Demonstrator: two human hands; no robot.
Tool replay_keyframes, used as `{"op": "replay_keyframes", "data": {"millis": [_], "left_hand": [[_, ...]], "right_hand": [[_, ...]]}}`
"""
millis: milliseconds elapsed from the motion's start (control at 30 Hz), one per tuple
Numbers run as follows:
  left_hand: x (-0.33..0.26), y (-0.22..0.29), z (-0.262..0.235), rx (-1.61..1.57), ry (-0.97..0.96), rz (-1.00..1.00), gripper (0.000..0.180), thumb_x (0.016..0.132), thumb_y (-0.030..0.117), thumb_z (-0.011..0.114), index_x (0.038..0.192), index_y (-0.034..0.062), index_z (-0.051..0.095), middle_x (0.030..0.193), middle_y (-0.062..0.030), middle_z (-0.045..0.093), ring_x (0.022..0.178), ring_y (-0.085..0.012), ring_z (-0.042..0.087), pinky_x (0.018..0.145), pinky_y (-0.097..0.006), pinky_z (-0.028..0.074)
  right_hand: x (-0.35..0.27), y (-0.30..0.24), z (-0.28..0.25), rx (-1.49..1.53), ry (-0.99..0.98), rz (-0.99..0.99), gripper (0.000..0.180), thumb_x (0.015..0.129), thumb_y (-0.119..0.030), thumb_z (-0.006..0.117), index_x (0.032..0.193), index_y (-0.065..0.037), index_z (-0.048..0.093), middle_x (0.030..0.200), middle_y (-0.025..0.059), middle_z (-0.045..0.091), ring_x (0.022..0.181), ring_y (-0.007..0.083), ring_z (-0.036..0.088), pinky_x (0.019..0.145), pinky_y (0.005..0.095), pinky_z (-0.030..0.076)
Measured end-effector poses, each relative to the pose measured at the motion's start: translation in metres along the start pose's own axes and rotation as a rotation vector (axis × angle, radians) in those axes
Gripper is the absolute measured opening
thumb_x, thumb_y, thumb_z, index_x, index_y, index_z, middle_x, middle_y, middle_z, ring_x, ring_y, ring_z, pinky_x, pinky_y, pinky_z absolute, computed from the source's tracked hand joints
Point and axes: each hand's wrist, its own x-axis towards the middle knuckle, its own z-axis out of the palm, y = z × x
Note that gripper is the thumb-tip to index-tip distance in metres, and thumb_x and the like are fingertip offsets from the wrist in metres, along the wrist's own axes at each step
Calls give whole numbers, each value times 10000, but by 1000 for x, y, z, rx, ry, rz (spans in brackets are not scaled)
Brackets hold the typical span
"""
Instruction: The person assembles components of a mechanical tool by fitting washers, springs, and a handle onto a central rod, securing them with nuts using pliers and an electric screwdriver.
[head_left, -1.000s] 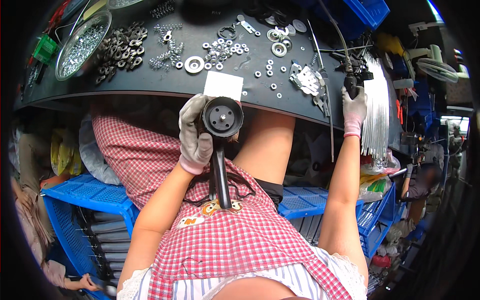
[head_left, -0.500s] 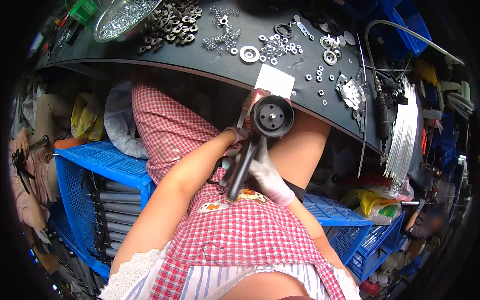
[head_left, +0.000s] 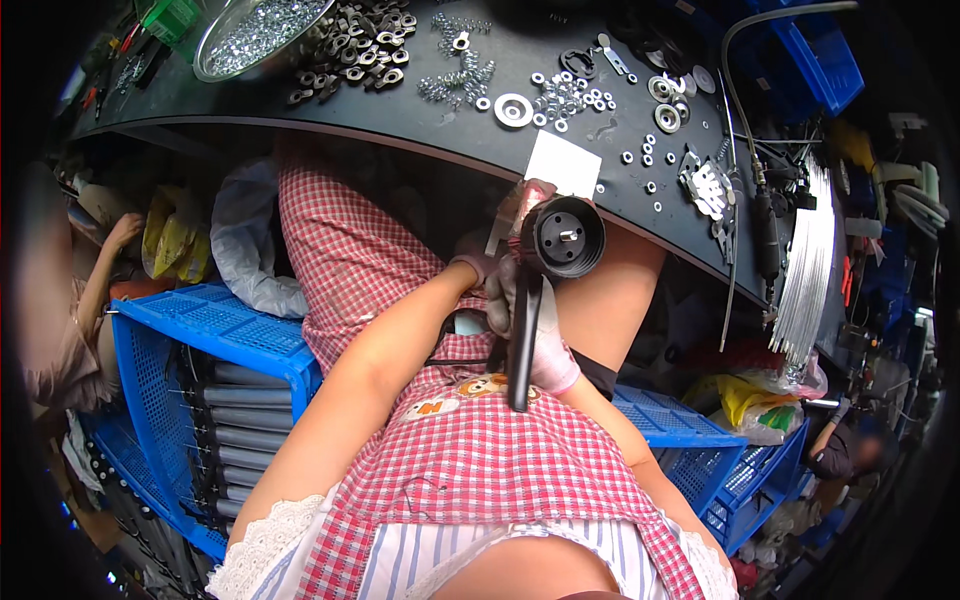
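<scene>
In front of my lap is a black hand tool with a cup-shaped head [head_left: 570, 238], its mouth turned up toward me. Inside the cup a metal stud stands among several small holes. A long black lever handle [head_left: 523, 350] hangs down from the head. My left hand [head_left: 478, 266], in a light glove, grips the tool behind the head; most of its fingers are hidden. My right hand [head_left: 545, 345], also gloved, has its fingers wrapped round the handle part below the cup. A white card [head_left: 563, 163] lies on the table edge just beyond the head.
The dark table [head_left: 440, 130] holds a bowl of small metal parts [head_left: 262, 38], springs [head_left: 460, 80], nuts [head_left: 575, 95] and a bundle of metal rods [head_left: 806, 265]. Blue crates [head_left: 215, 310] flank me, the left one with grey tubes [head_left: 245, 415]. A co-worker's arm [head_left: 95, 275] shows far left.
The tool has shifted a little right, and its handle has swung from slanting to nearly straight down. My right hand's fingers have closed higher round the handle. The co-worker's arm has moved.
</scene>
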Motion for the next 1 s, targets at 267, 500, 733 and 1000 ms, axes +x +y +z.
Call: {"op": "replay_keyframes", "data": {"millis": [267,500,733,1000], "left_hand": [[9,10,-3,50,6,69,282,832,276,555,951,49,672,935,-235,656,892,-380,647,776,-456,513],[-24,41,-64,171,-148,-144,400,785,139,622,1156,1,563,1151,-222,599,1028,-356,605,889,-380,487],[-66,153,-118,-118,722,622,346,734,78,593,1074,17,570,1143,-150,570,1112,-295,522,976,-413,403],[-47,172,-108,-96,610,654,186,756,165,638,921,82,619,1019,-108,630,1030,-344,573,891,-449,441]], "right_hand": [[0,-18,-17,198,2,316,211,961,-292,557,1035,-96,535,741,3,515,624,64,491,493,193,377],[7,-111,-87,-1050,-206,261,320,856,-286,662,1005,-3,663,773,134,672,696,182,635,701,320,502],[100,-137,-61,-1180,350,-462,285,783,-294,736,895,-35,697,940,151,656,806,277,664,734,368,514],[132,-134,-63,-1320,232,-320,312,798,-319,701,905,-25,690,923,205,665,890,354,651,835,410,506]]}}
